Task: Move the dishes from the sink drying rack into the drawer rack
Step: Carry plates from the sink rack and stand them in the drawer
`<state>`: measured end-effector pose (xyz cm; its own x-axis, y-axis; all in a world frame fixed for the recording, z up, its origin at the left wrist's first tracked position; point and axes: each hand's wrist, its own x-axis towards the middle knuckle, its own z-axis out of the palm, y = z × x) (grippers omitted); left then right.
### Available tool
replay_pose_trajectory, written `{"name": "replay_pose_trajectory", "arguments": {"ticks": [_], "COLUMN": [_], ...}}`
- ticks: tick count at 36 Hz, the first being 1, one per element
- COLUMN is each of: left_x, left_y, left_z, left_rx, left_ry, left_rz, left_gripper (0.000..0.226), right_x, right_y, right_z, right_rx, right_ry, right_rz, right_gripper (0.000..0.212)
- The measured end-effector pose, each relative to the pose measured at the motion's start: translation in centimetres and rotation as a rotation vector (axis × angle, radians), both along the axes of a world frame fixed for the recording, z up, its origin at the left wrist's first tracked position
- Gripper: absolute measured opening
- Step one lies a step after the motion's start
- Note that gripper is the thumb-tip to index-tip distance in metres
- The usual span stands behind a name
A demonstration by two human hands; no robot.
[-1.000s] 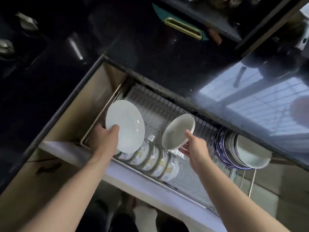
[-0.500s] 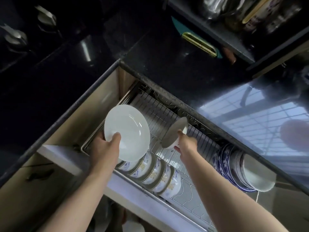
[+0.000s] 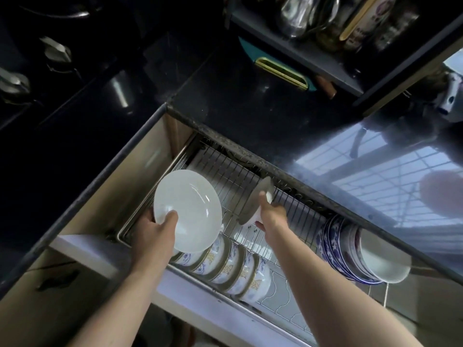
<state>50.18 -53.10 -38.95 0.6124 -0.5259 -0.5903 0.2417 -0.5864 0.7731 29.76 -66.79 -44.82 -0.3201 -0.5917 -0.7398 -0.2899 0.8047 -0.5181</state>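
A person's left hand [image 3: 155, 231] grips a round white ceramic plate [image 3: 188, 211] by its lower rim, thumb across the face, holding it tilted above the left end of the pulled-out steel wire drawer rack [image 3: 233, 176]. The right hand [image 3: 269, 214] clamps a smaller white bowl [image 3: 255, 201], turned edge-on over the rack's middle wires. At 6 o'clock from the plate, a row of gold-and-blue patterned bowls [image 3: 230, 269] stands on edge along the rack's front. At 3 o'clock, a stack of blue-and-white plates and white bowls [image 3: 355, 254] leans at the rack's right end (partly under the counter lip). The glossy black tabletop [image 3: 263, 116] runs behind, at 12 o'clock.
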Motion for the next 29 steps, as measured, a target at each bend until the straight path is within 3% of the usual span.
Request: {"name": "replay_pose_trajectory", "arguments": {"ticks": [4, 8, 10, 13, 17, 20, 24, 29], "left_x": [0.0, 0.0, 0.1, 0.3, 0.3, 0.5, 0.4, 0.4], "left_y": [-0.1, 0.1, -0.1, -0.3, 0.0, -0.2, -0.3, 0.3], "left_z": [-0.1, -0.5, -0.5, -0.9, -1.2, -1.1, -0.8, -1.7], "left_rx": [-0.007, -0.027, -0.040, -0.073, -0.039, -0.023, 0.016, 0.036], "left_ry": [0.001, 0.062, 0.099, 0.144, 0.191, 0.246, 0.304, 0.083], "left_rz": [0.002, 0.030, 0.058, 0.016, -0.079, -0.084, -0.089, -0.223], "left_gripper": [0.012, 0.009, 0.016, 0.012, 0.007, 0.022, 0.010, 0.018], "right_x": [-0.4, 0.0, 0.4, 1.2, 1.0, 0.1, -0.6, -1.1], "right_y": [0.7, 3.9, 5.8, 7.8, 8.4, 7.9, 7.2, 7.0], "right_z": [0.4, 2.9, 4.4, 6.2, 7.3, 7.6, 8.3, 8.7], "right_rx": [-0.033, -0.201, -0.181, 0.032, 0.130, 0.140, 0.186, 0.163], "right_ry": [0.010, 0.130, -0.075, -0.500, -0.790, -0.908, -0.950, -0.933], "right_rz": [-0.004, 0.017, 0.031, 0.076, 0.036, 0.047, 0.080, 0.133], "right_gripper": [0.062, 0.033, 0.036, 0.054, 0.049, 0.050, 0.049, 0.073]}}
